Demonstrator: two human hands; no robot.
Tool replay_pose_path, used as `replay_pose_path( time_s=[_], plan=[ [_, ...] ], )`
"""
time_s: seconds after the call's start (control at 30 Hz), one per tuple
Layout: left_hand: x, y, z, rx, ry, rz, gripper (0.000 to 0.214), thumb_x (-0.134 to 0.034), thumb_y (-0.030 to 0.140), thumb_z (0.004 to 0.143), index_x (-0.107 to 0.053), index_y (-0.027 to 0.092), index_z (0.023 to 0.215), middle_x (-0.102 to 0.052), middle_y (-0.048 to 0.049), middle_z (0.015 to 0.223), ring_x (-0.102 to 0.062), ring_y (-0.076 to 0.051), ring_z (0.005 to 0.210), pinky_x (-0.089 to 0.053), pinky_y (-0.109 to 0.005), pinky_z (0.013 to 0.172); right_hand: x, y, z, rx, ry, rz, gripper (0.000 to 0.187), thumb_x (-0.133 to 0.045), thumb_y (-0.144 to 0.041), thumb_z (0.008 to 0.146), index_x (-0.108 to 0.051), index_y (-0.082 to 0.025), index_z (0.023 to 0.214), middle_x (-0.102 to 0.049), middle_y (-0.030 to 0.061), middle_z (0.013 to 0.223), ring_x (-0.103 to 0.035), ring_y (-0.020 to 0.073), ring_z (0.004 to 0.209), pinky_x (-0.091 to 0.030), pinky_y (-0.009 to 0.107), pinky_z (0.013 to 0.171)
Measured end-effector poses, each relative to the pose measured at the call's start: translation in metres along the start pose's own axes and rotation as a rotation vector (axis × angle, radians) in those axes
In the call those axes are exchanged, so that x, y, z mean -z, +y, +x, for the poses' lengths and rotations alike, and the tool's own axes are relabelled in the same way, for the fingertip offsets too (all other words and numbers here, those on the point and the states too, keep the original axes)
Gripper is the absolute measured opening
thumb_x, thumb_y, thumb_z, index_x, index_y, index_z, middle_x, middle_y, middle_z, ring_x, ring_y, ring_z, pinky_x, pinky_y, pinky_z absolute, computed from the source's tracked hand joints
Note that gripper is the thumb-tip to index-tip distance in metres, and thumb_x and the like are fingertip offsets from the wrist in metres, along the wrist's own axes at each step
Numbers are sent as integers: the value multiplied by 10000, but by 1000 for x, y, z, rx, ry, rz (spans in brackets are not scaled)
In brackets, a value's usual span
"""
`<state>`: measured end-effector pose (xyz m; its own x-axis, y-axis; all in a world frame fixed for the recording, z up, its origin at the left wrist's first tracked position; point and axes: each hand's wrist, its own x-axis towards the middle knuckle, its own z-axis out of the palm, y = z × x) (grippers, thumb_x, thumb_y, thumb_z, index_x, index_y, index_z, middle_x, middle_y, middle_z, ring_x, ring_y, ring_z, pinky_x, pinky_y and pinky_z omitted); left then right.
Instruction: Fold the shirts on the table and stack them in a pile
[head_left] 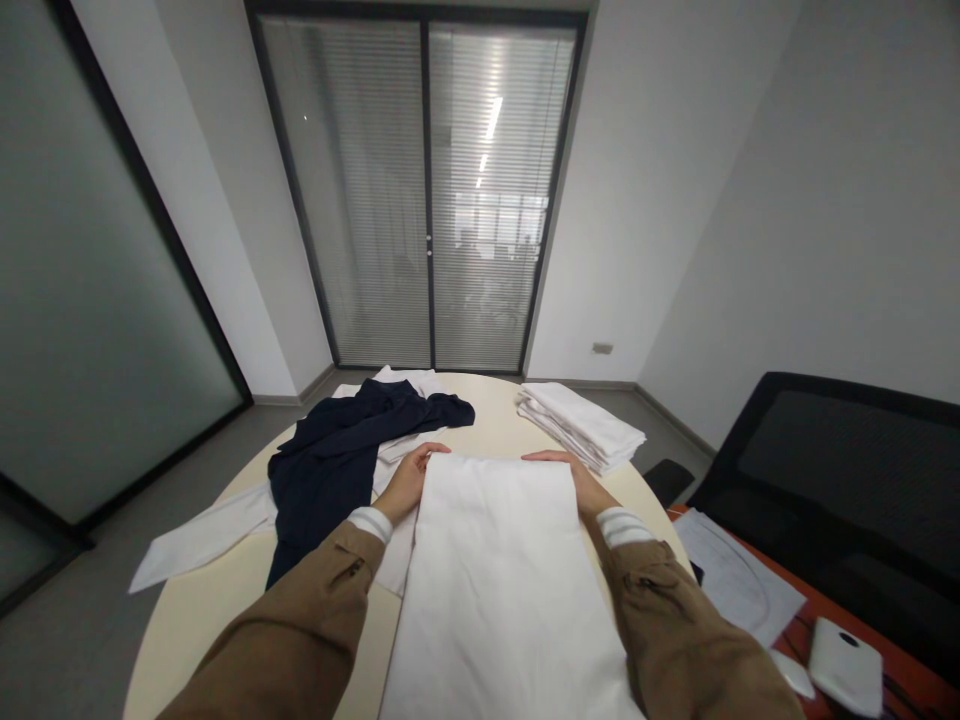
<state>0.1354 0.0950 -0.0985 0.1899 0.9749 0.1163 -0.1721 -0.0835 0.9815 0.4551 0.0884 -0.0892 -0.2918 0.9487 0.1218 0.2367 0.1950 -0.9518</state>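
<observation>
A long white piece of folded cloth (502,590) stretches from the middle of the round table towards me. My left hand (407,478) grips its far left corner, the fingers curled round the edge. At the far right corner my right hand (583,484) holds the same edge, its fingers lying along the top. Left of my left hand lies a crumpled navy garment (330,460), with white clothing (217,535) beneath it and a white sleeve-like piece reaching past the table edge. Beyond my right hand sits a stack of folded white cloth (581,420).
The round cream table (187,620) carries the clothes. To the right, an orange-red desk (806,640) holds paper sheets (739,580), a white mouse (791,673) and a white device (846,665). A black mesh chair (832,490) stands beside it. Glass panels with blinds (375,200) are behind.
</observation>
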Motion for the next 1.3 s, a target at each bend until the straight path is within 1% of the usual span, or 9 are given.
replay_pose_path(
  time_s=[0.17,0.33,0.43,0.6,0.8,0.97,1.07,1.17,1.3],
  plan=[
    [2,2,2,-5,61,-10,407,-812,292,643,-694,152,1006,-738,-69,827,-706,-253,807,-557,-306,667,-5,0,-2,-68,16,106,433,-765,-436,716,-739,-188,1070,-723,120,1126,-679,304,1027,-547,427,915],
    [5,0,4,-40,115,-28,418,-805,331,656,-711,143,1018,-753,-96,922,-701,-278,924,-564,-353,792,-8,1,-4,-78,37,186,505,-754,-397,735,-664,-218,1198,-696,100,1190,-672,265,1039,-541,390,904],
    [6,-3,5,-51,135,-51,412,-819,365,648,-717,148,982,-750,-115,1018,-684,-284,1011,-543,-373,880,-9,9,-1,-84,76,220,406,-742,-417,729,-665,-222,1077,-705,84,1137,-679,244,980,-544,373,858],
    [3,-3,3,-56,60,-134,300,-806,383,686,-632,170,807,-704,-147,1196,-680,-276,1028,-541,-377,856,-11,19,3,-86,59,278,328,-744,-461,700,-542,-222,798,-626,82,1304,-664,248,1017,-544,342,781],
    [2,1,1,-65,123,-116,357,-798,321,658,-464,196,659,-685,-115,1236,-671,-253,1001,-544,-346,798,-8,18,4,-43,159,136,402,-715,-494,730,-570,-243,1008,-659,53,1128,-632,190,924,-518,287,731],
    [8,10,9,-121,248,-152,296,-751,335,698,-485,206,724,-676,-71,1253,-681,-227,960,-547,-338,783,-7,19,9,-98,226,40,449,-580,-650,814,-552,-202,823,-551,-16,707,-489,114,583,-376,217,500],
    [8,16,12,-113,256,-166,302,-748,336,724,-605,222,964,-708,-77,1186,-694,-218,945,-550,-325,790,-10,20,10,-65,160,-18,529,-495,-704,856,-543,-189,745,-500,-27,625,-448,111,556,-338,227,495],
    [5,18,9,-20,208,-135,466,-765,335,727,-633,187,1148,-750,-97,1050,-706,-240,928,-557,-325,795,-14,22,9,-48,62,-54,516,-578,-690,823,-581,-175,797,-538,-28,641,-461,115,575,-347,232,523],
    [7,17,4,112,59,-152,439,-780,321,716,-681,132,1100,-766,-102,935,-716,-267,895,-567,-349,789,-16,23,6,-102,-9,71,506,-569,-668,846,-597,-167,778,-597,-13,641,-506,123,563,-411,255,568]
  ],
)
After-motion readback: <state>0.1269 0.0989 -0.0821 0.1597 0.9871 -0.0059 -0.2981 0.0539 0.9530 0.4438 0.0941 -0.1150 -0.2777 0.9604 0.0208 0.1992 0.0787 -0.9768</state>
